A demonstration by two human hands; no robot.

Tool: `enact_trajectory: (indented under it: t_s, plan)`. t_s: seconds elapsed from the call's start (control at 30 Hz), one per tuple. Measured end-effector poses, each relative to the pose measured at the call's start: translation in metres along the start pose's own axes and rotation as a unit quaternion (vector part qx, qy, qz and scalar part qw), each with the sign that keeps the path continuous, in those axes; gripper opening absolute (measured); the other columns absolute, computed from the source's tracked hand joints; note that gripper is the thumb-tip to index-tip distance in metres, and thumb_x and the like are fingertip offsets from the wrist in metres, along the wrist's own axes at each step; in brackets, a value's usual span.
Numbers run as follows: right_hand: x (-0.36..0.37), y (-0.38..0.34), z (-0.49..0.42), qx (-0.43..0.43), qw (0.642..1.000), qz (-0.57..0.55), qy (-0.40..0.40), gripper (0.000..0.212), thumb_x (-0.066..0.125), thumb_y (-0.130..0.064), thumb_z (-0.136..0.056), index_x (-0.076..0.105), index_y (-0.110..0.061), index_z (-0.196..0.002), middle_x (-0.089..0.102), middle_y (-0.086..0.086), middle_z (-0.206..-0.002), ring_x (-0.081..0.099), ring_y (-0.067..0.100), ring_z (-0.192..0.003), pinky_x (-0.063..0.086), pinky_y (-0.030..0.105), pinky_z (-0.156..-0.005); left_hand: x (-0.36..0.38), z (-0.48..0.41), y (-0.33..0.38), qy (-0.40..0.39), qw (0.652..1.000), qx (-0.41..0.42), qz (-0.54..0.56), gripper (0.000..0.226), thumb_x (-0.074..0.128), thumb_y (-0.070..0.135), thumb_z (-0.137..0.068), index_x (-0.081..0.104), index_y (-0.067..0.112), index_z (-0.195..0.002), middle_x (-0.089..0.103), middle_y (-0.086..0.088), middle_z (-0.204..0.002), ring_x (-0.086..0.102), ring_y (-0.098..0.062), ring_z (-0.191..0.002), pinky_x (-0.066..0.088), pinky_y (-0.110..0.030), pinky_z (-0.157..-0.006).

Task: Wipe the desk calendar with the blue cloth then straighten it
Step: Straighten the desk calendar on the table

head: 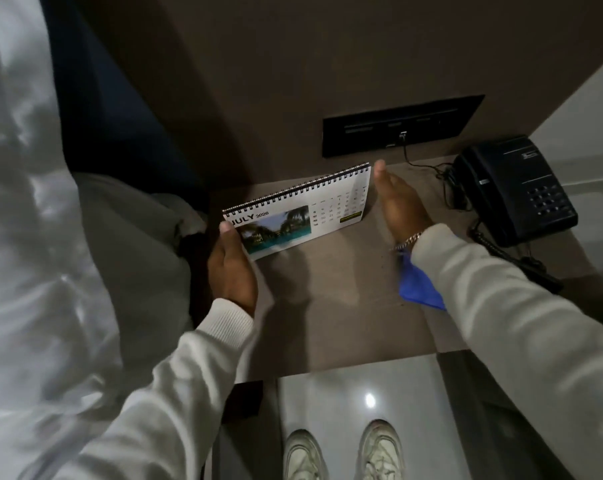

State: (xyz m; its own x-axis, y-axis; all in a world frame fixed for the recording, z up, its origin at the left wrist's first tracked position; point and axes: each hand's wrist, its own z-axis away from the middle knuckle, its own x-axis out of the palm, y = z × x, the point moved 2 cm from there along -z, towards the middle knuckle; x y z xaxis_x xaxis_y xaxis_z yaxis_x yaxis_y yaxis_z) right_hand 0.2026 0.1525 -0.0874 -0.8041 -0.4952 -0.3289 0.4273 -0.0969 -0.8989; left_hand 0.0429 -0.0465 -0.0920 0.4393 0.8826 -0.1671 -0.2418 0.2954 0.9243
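The desk calendar (pixel 331 206), a white spiral-bound tent showing July with a pool photo, stands at an angle on the brown bedside table (pixel 345 306). My left hand (pixel 232 271) is at its left end, thumb on the front corner and fingers hidden behind the page. At the calendar's right edge, my right hand (pixel 397 202) is held flat with its fingers straight. The blue cloth (pixel 419 289) shows under my right wrist and sleeve. I cannot tell whether it lies on the table or hangs from the hand.
A black telephone (pixel 516 190) sits at the table's right, its cords trailing along the right edge. A black socket panel (pixel 397 128) is on the wall behind. White bedding (pixel 33 237) fills the left. My shoes (pixel 345 452) are on the tiled floor below.
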Motion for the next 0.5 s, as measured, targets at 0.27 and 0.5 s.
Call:
enact_trajectory:
  t_s: [0.27, 0.5]
  plan:
    - [0.013, 0.005, -0.008, 0.011, 0.997, -0.058, -0.046, 0.046, 0.034, -0.089, -0.065, 0.068, -0.06, -0.076, 0.071, -0.03, -0.072, 0.064, -0.007, -0.082, 0.048, 0.023, -0.074, 0.021, -0.037, 0.008, -0.082, 0.992, 0.008, 0.091, 0.038, 0.038, 0.058, -0.094, 0.069, 0.036, -0.091, 0.07, 0.018, -0.103, 0.063, -0.002, -0.101, 0.04, -0.035, -0.107]
    - [0.017, -0.02, -0.029, 0.0, 0.996, -0.074, -0.052, 0.051, 0.035, -0.092, -0.061, 0.069, -0.054, -0.071, 0.07, -0.023, -0.085, 0.065, -0.002, -0.087, 0.046, 0.025, -0.079, 0.032, -0.067, 0.043, -0.12, 0.988, 0.016, 0.096, 0.055, 0.039, 0.056, -0.096, 0.064, 0.017, -0.125, 0.067, -0.004, -0.129, 0.063, -0.021, -0.12, 0.043, -0.045, -0.111]
